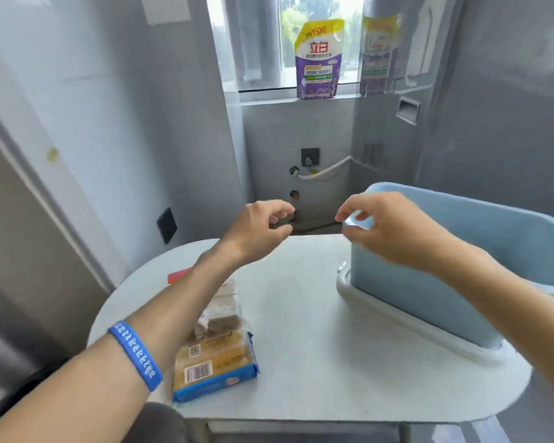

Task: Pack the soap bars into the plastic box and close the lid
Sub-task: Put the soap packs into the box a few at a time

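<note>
Now, below a 立白 pouch (pixel 317 59), left hand (pixel 259 228) hovers relaxed, empty; right hand (pixel 394 228) pinches plastic box (pixel 429 282).

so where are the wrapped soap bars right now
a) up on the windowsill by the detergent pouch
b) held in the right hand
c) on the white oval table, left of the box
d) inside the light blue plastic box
c: the wrapped soap bars lie in a row on the white oval table, to the left of the light blue plastic box and outside it.
</note>
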Tool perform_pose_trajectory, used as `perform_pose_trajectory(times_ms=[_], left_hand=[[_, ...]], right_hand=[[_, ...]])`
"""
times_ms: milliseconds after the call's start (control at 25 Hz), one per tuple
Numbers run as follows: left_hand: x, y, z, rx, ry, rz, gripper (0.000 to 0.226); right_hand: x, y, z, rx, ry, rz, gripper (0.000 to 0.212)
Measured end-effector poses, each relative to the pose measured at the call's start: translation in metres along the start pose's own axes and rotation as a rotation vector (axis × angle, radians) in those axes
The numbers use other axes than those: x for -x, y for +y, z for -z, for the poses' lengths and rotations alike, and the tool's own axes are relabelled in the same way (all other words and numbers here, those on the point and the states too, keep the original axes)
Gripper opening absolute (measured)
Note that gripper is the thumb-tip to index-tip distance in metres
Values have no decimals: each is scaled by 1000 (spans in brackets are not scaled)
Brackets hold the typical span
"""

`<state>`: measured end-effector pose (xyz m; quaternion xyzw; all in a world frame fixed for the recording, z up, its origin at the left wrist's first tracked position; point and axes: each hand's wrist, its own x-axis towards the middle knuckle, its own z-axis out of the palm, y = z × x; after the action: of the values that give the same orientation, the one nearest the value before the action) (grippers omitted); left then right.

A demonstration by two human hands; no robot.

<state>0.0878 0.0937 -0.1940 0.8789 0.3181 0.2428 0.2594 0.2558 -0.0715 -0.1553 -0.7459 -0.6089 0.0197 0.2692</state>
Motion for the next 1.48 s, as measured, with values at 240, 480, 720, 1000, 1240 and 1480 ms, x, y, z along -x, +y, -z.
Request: perform_pose_trajectory(times_ms=[240,480,720,1000,1240,1480], left_hand=[[67,-108,54,-335,-331,190,48],[83,-138,48,-556,-563,129,114],[88,-139,25,-634,-389,186,117],[58,-147,51,97,-303,386,42],[40,-190,48,-235,-453,482,62],[34,-189,44,-277,-43,507,45]], right_hand=[[3,-96,-125,-30,-460,228,39],[35,-106,-189,264,-521,486,78],[38,-93,-200,237,-501,362,84],[31,-26,-132,24,-607,-20,57],[32,-1,-125,-1163,-459,-459,48],[15,-8,-143,-1579,-420,-558,52]])
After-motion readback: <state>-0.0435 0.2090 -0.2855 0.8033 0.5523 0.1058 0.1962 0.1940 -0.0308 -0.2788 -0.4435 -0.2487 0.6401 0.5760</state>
